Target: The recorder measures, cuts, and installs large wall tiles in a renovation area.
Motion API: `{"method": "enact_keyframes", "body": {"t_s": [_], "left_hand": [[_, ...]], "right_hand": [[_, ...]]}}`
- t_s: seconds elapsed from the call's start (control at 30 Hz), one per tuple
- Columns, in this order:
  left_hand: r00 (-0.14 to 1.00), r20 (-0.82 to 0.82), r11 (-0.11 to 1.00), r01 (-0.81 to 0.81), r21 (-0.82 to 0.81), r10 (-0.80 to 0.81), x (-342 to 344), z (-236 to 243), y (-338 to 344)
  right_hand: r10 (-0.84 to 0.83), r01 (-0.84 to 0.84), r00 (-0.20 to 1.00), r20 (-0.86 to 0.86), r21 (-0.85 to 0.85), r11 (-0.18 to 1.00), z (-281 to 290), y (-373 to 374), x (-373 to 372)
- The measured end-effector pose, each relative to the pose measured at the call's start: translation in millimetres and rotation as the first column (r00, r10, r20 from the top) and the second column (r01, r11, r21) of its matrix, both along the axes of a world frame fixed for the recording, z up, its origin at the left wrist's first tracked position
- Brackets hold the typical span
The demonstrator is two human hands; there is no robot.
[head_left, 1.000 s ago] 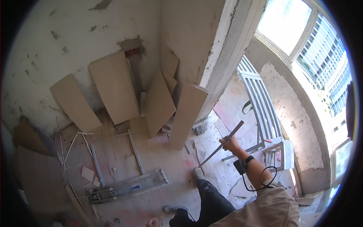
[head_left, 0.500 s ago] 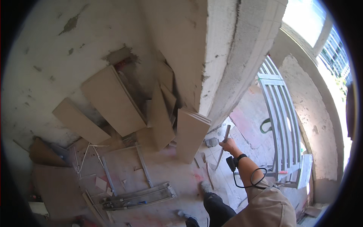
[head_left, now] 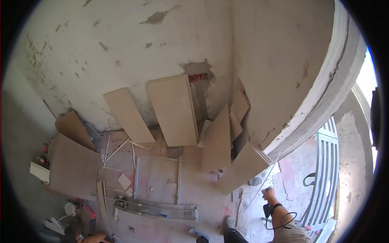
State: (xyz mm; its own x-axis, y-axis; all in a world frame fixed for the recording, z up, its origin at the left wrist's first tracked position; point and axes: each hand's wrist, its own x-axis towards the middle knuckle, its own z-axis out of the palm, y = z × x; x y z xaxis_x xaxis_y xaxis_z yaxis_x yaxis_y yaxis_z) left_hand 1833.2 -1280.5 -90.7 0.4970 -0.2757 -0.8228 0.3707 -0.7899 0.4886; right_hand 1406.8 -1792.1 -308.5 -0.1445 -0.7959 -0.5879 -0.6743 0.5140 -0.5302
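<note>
Strip [head_left: 268, 173] at lower right is slanting through the right hand [head_left: 268, 195], whose grip is clasping it; the left hand is lying out of view. As the view is swinging left, boards [head_left: 174, 113] are taking the centre, the slatted frame [head_left: 329, 162] nearing the right edge.

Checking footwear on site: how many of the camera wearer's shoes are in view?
2: the right shoe, below and left of the right hand, and the left shoe, just below the right end of the tile cutter.
</note>
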Motion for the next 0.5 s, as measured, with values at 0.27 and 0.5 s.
{"method": "enact_keyframes", "body": {"t_s": [0.27,0.5], "left_hand": [[0.988,-0.038,0.984,-0.150,-0.099,0.147,67,-41,33],[0.926,-0.044,0.904,-0.376,-0.203,0.375,152,-67,10]], "right_hand": [[0.011,-0.068,0.986,0.167,0.343,0.937,114,97,121],[0.221,-0.231,0.941,0.256,0.009,0.973,171,40,254]]}}
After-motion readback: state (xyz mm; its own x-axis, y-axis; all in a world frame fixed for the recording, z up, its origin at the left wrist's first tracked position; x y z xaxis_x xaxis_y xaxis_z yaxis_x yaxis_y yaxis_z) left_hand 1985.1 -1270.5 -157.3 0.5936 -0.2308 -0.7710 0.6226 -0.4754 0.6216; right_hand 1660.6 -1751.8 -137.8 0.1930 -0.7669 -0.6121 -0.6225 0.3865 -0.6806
